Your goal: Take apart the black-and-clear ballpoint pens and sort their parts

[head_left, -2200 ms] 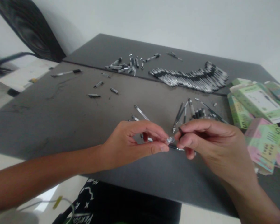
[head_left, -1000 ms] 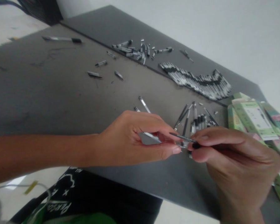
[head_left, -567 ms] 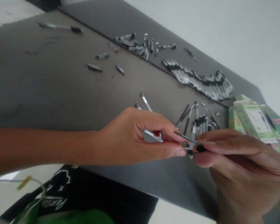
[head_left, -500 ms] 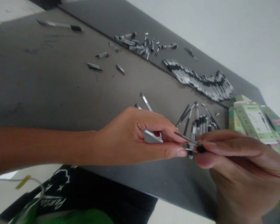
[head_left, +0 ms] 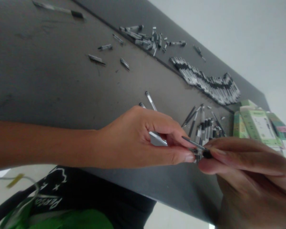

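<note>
My left hand (head_left: 138, 140) reaches across from the left, thumb and forefinger pinched on a small clear-and-dark pen part (head_left: 194, 150), mostly hidden by the fingertips. Facing it, my right hand (head_left: 248, 168) pinches what looks like a pen cap (head_left: 207, 154), with a black end and a thin dark clip pointing left. The two pieces are very close; whether they touch I cannot tell. Clear pens (head_left: 151, 100) show above my left hand and through the gap under its fingers; whether they are held or lie on the table is hidden.
Behind my hands lie several black-and-clear pens (head_left: 206, 127). A long row of pens (head_left: 205, 81) and a pile of loose pen parts (head_left: 147, 39) are farther back. Green boxes (head_left: 259, 124) stand at right. One pen (head_left: 58, 9) and several short pieces (head_left: 96, 59) lie at left.
The view has shifted slightly. Both hands keep their pinches, and the left fingertips sit a little farther right, closer to the right hand's fingers.
</note>
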`<action>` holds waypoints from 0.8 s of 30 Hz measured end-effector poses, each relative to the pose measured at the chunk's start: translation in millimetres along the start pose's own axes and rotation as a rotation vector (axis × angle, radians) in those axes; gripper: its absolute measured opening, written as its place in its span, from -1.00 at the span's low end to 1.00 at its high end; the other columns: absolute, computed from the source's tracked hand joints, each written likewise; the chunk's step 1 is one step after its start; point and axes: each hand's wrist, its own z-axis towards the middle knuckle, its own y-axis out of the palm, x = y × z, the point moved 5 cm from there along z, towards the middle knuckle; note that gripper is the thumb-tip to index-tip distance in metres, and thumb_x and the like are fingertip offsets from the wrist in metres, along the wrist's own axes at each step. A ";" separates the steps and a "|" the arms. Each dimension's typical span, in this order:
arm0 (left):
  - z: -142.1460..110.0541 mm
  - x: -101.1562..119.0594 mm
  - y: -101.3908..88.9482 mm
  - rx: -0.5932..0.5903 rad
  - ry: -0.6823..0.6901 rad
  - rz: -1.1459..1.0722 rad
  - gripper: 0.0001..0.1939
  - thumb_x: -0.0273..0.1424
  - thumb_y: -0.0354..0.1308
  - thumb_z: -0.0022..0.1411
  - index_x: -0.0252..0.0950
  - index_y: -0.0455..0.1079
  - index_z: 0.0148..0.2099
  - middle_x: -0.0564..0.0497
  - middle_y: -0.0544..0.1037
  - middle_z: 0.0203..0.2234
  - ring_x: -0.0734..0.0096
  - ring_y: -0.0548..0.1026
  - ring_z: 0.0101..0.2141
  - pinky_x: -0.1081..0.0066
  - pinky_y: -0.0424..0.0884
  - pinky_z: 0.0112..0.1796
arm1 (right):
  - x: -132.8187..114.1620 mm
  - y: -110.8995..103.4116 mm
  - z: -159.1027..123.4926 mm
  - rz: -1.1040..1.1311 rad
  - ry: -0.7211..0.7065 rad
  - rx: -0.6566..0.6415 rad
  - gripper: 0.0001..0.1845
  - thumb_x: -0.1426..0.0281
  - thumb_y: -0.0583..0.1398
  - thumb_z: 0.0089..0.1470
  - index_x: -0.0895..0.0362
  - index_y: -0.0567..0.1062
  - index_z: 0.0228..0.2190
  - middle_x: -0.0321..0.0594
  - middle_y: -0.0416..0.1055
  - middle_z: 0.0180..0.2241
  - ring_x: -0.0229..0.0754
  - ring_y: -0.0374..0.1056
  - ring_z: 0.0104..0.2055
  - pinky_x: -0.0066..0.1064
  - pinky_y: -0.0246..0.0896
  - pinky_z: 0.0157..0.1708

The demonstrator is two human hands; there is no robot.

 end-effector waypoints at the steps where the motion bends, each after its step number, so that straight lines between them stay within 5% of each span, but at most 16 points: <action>1: -0.1 -0.4 -0.1 0.004 -0.003 0.000 -0.94 -0.50 0.43 0.30 -0.32 0.70 -0.16 0.04 0.76 -0.30 0.50 0.68 -0.30 0.59 0.53 -0.27 | 0.3 -1.4 0.0 -0.023 0.009 0.023 -0.59 0.60 0.49 0.03 -0.08 0.78 -0.13 -0.33 0.70 -0.34 -0.08 0.64 -0.28 -0.32 0.50 -0.56; 7: -0.1 0.7 1.1 -0.015 0.032 0.000 -0.92 -0.54 0.41 0.33 -0.44 0.69 -0.13 -0.01 0.75 -0.30 0.54 0.66 -0.29 0.63 0.52 -0.28 | 2.4 -4.7 3.1 -0.106 0.048 0.024 -0.81 0.40 0.50 0.10 -0.15 0.79 -0.26 -0.28 0.70 -0.37 -0.03 0.64 -0.33 -0.29 0.48 -0.58; 16: 0.1 -2.2 0.8 -0.035 0.048 0.040 -0.93 -0.52 0.41 0.33 -0.43 0.69 -0.14 0.03 0.74 -0.32 0.54 0.66 -0.30 0.61 0.54 -0.28 | -5.3 4.3 14.5 -0.140 -0.061 -0.089 -0.84 0.22 0.56 -0.01 -0.23 0.78 -0.31 -0.26 0.68 -0.39 0.08 0.67 -0.35 -0.26 0.55 -0.59; 24: 1.9 -8.4 0.2 -0.017 -0.067 -0.055 -0.91 -0.42 0.43 0.33 -0.32 0.71 -0.15 0.05 0.76 -0.31 0.50 0.67 -0.31 0.59 0.55 -0.32 | -7.4 -2.2 0.5 -0.273 0.119 -0.067 -0.87 0.30 0.40 0.27 -0.24 0.77 -0.27 -0.34 0.72 -0.22 -0.06 0.66 -0.29 -0.29 0.58 -0.45</action>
